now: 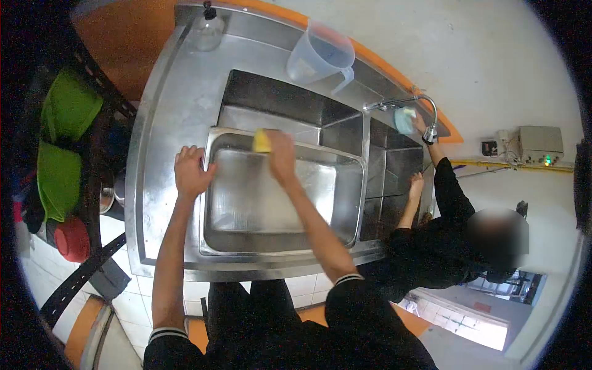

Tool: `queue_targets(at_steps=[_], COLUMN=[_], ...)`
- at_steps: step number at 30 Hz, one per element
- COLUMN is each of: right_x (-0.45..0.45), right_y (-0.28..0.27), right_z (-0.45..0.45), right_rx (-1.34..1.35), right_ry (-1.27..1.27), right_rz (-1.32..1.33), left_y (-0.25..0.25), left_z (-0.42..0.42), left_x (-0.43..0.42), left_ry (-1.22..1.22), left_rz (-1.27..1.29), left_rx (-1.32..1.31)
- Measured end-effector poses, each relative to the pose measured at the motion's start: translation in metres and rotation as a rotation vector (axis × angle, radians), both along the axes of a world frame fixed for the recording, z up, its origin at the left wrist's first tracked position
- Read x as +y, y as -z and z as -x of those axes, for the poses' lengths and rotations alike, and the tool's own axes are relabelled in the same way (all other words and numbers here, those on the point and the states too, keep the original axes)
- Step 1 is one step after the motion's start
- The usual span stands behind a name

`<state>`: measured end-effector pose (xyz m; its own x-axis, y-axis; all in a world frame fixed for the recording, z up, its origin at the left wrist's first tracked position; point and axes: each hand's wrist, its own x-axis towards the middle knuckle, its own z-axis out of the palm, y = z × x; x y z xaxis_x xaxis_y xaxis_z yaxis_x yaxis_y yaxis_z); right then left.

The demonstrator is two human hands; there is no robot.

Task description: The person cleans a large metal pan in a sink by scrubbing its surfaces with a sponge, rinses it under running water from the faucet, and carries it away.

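A rectangular stainless steel pan [283,251] rests over the front part of the left sink basin and the counter edge before me. My left hand [193,172] is at the pan's left rim, with the thumb over the edge and the fingers curled beside it. In my right hand [282,154] is a yellow sponge [262,141], pressed at the pan's far rim. That hand is slightly blurred. The pan's inside looks wet and shiny.
A co-worker [444,240] stands at right, one hand holding a pale blue item [404,121] near the faucet [434,117]. A clear plastic pitcher [320,55] and a pump bottle [208,31] stand behind. Green containers [60,179] and a red bowl [72,239] sit on the left rack.
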<state>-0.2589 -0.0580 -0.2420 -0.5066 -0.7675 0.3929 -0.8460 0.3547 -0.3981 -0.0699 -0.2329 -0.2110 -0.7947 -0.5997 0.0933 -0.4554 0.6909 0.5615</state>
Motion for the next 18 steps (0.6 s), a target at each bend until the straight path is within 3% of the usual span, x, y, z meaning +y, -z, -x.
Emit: queue_targets(at_steps=[3,4,5,7,8,10,11,12,14,16,18], right_x=[0.092,0.137,0.175,0.209,0.212,0.203,0.202,0.193,0.17,0.151,0.097], right_y=[0.008,0.016,0.007,-0.013,-0.011,-0.003,0.018,0.038,0.074,0.112,0.111], right_z=[0.053,0.079,0.103,0.105,0.1,0.086,0.081,0.072,0.061,0.064,0.044], right_rx=[0.067,-0.302,0.136,0.48,0.473,0.184,0.136,0.129,-0.186,0.055,-0.328], right_ry=[0.308,0.409,0.322,0.58,0.574,0.984,1.104,1.105,1.23,1.167,1.142], right_rz=[-0.123,0.104,-0.107,-0.327,-0.336,-0.029,-0.038,-0.04,0.039,0.164,0.152], left_y=[0.005,0.007,0.009,0.002,0.001,0.002,0.004,0.006,0.008,0.011,0.014], left_z=[-0.006,-0.005,-0.006,-0.007,-0.007,-0.008,-0.008,-0.007,-0.005,-0.004,-0.004], left_x=[-0.002,-0.003,-0.003,-0.006,-0.005,-0.005,-0.005,-0.004,-0.004,-0.003,-0.005], left_ry=[-0.021,-0.032,-0.029,-0.028,0.001,0.0,-0.003,-0.007,-0.009,-0.01,-0.002], left_rz=[0.003,0.017,0.054,0.012,-0.024,0.017,0.031,0.043,0.06,0.077,0.056], left_rx=[-0.001,0.036,0.088,0.052,0.026,0.069,0.08,0.094,0.094,0.072,0.063])
